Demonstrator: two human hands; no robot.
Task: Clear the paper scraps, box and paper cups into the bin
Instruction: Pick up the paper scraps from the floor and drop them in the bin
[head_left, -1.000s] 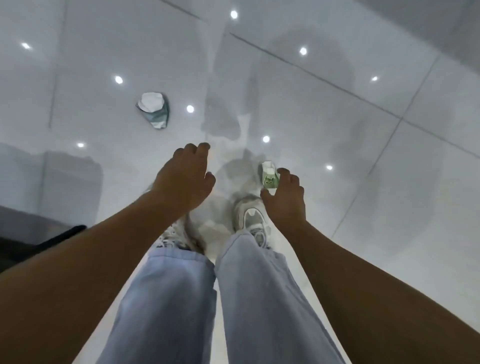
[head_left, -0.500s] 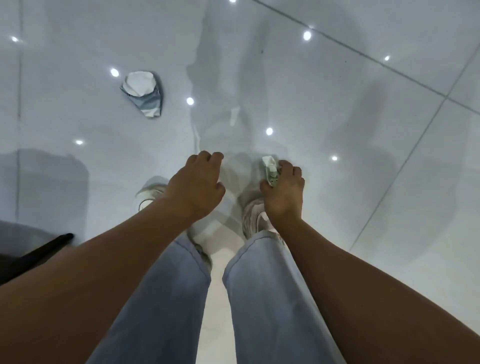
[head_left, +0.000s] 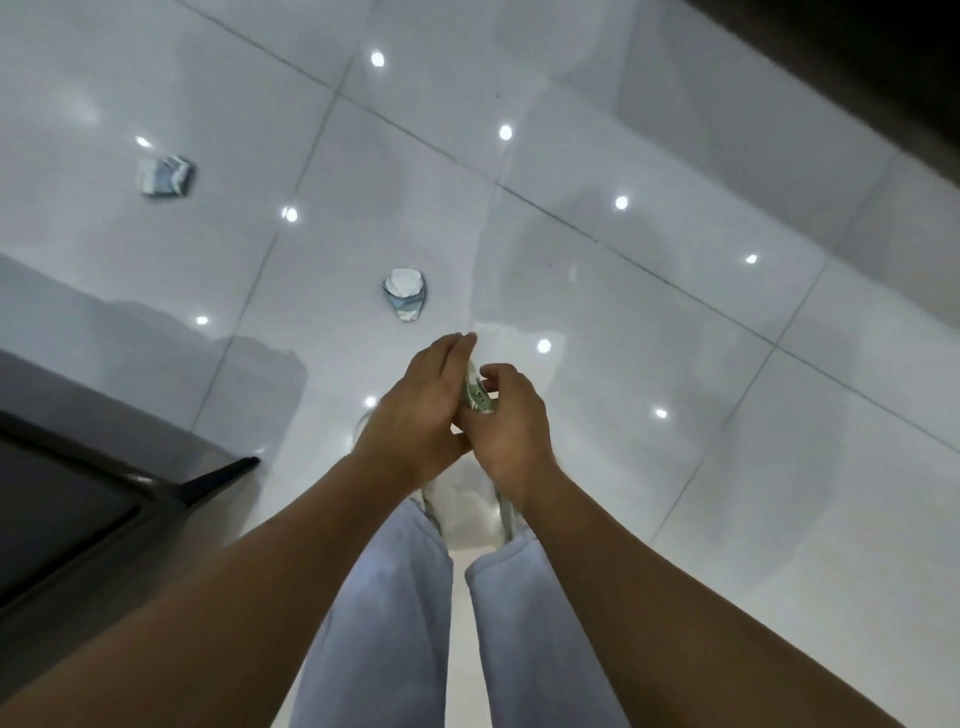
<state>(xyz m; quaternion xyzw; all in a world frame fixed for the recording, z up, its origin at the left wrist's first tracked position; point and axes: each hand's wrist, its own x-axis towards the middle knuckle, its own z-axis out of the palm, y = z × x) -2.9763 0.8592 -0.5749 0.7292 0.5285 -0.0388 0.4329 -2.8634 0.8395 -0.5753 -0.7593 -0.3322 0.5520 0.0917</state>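
Both hands meet in front of the person, above their shoes and the glossy white tiled floor (head_left: 649, 338). The right hand (head_left: 511, 421) has its fingers curled round a small green and white paper scrap (head_left: 477, 397), pinching it near the fingertips. The left hand (head_left: 415, 410) lies against the scrap's other side with its fingers straight and together, touching rather than gripping it as far as the view lets one judge.

On the floor just beyond the hands lies a crumpled paper cup (head_left: 405, 295), white inside with a blue-grey pattern, tipped on its side. A second crushed paper cup (head_left: 167, 175) lies well apart from it, farther off to the left. A dark piece of furniture (head_left: 78, 499) with a pointed corner fills the lower left edge. Pale blue trouser legs (head_left: 395, 613) hang below the forearms.
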